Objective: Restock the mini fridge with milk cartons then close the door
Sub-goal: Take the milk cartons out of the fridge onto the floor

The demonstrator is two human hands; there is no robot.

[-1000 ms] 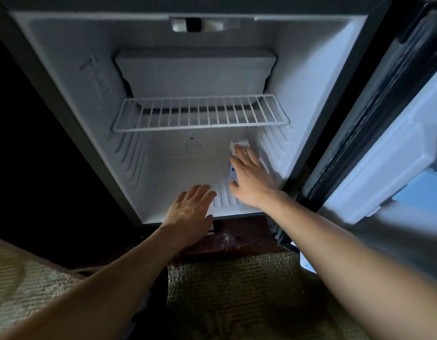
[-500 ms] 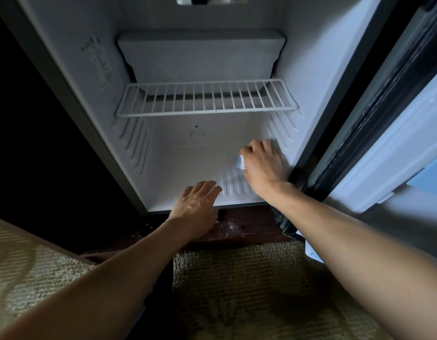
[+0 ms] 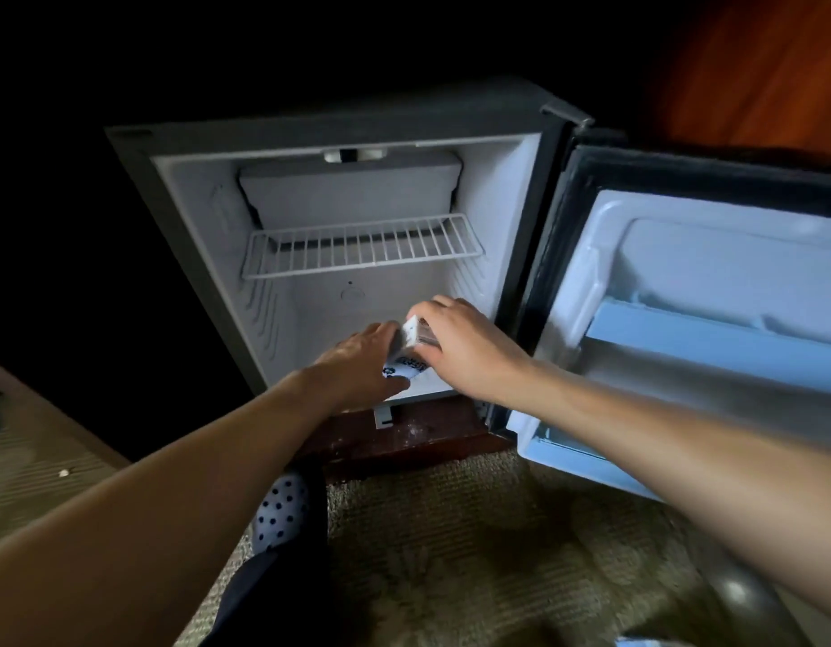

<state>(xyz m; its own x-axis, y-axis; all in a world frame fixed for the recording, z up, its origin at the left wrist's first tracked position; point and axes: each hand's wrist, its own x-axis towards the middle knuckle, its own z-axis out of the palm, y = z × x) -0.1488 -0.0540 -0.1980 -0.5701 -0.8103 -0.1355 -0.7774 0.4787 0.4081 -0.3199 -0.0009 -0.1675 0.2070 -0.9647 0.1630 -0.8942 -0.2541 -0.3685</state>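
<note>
The mini fridge (image 3: 180, 212) stands open in front of me, its door (image 3: 712, 291) swung out to the right. A white milk carton (image 3: 411, 350) with dark print sits at the front right of the fridge floor. My left hand (image 3: 357, 366) grips the carton's left side. My right hand (image 3: 465, 347) closes over its top and right side. Most of the carton is hidden by my fingers. The wire shelf (image 3: 362, 247) above it holds nothing.
The fridge rests on a dark wooden base (image 3: 404, 441) above patterned carpet (image 3: 474, 553). A polka-dot cloth (image 3: 280, 511) lies under my left forearm. A door shelf (image 3: 712, 347) sits low on the open door. Darkness surrounds the fridge on the left.
The view has pulled back and up, showing the whole fridge and door. My left hand rose from the fridge's front edge onto the carton, so both hands hold it now.
</note>
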